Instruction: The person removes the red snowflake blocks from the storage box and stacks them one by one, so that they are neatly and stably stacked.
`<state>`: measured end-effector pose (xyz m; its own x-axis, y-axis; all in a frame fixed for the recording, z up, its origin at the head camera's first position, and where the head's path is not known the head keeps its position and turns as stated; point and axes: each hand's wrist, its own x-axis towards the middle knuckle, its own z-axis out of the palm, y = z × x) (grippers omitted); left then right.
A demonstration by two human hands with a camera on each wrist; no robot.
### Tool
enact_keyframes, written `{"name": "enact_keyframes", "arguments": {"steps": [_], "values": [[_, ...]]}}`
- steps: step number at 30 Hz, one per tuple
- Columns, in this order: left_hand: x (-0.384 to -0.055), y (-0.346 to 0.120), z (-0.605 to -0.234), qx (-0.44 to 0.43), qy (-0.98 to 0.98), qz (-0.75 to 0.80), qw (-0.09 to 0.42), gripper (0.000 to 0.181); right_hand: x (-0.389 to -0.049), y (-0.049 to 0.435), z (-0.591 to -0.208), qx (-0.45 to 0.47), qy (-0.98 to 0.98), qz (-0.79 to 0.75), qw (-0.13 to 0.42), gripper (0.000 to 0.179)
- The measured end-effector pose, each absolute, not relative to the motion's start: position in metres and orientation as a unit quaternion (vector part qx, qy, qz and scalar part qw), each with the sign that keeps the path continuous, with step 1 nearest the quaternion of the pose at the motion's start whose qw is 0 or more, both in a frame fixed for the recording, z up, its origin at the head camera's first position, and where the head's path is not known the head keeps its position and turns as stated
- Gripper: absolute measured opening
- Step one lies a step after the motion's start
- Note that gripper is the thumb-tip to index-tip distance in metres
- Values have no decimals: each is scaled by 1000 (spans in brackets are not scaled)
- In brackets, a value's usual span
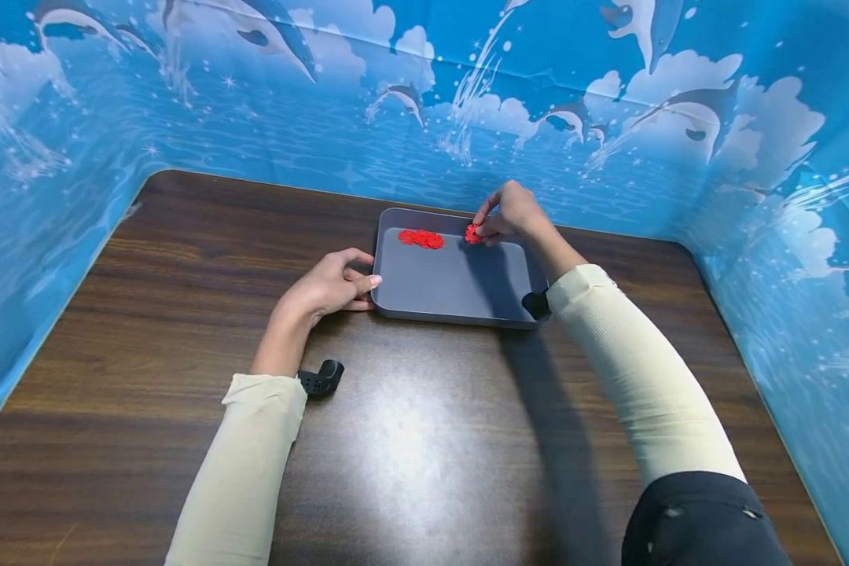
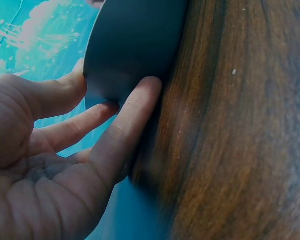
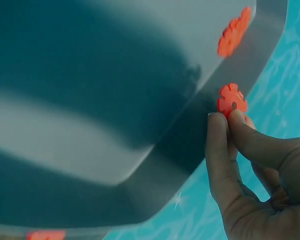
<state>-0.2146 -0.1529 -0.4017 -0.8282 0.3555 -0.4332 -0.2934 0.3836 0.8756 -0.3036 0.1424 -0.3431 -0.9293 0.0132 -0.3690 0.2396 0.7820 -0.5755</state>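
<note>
A grey rectangular tray (image 1: 460, 287) stands on the wooden table. At its left side is my left hand (image 1: 332, 283), thumb over the rim and fingers against the outer wall. The left wrist view shows the thumb (image 2: 70, 87) on the edge and one finger lower on the tray wall (image 2: 125, 45). Over the far part of the tray, my right hand (image 1: 509, 212) pinches a red notched interlocking disc (image 3: 232, 99) between thumb and fingertips. A row of overlapping red discs (image 1: 421, 239) lies inside the tray near its far left corner.
The dark wood table (image 1: 255, 228) reaches back to a blue dolphin-print cloth (image 1: 339, 126), close behind the tray. A black wrist camera (image 1: 321, 379) sits on the left wrist, another (image 1: 536, 304) on the right. My right arm casts a shadow across tray and table.
</note>
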Motion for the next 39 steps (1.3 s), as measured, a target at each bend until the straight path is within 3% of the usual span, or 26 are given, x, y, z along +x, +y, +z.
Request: {"name": "enact_keyframes", "arguments": {"steps": [14, 26, 33, 39], "values": [[-216, -158, -407, 9, 780, 553, 292, 56, -297, 210, -323, 90, 933, -297, 180, 21], [-217, -157, -406, 8, 781, 553, 290, 57, -279, 264, -334, 114, 918, -341, 167, 13], [-217, -155, -405, 11, 784, 551, 287, 56, -270, 282, -344, 176, 866, -420, 208, 14], [-218, -152, -405, 12, 781, 554, 288, 56, -266, 294, -353, 192, 857, -430, 209, 18]]}}
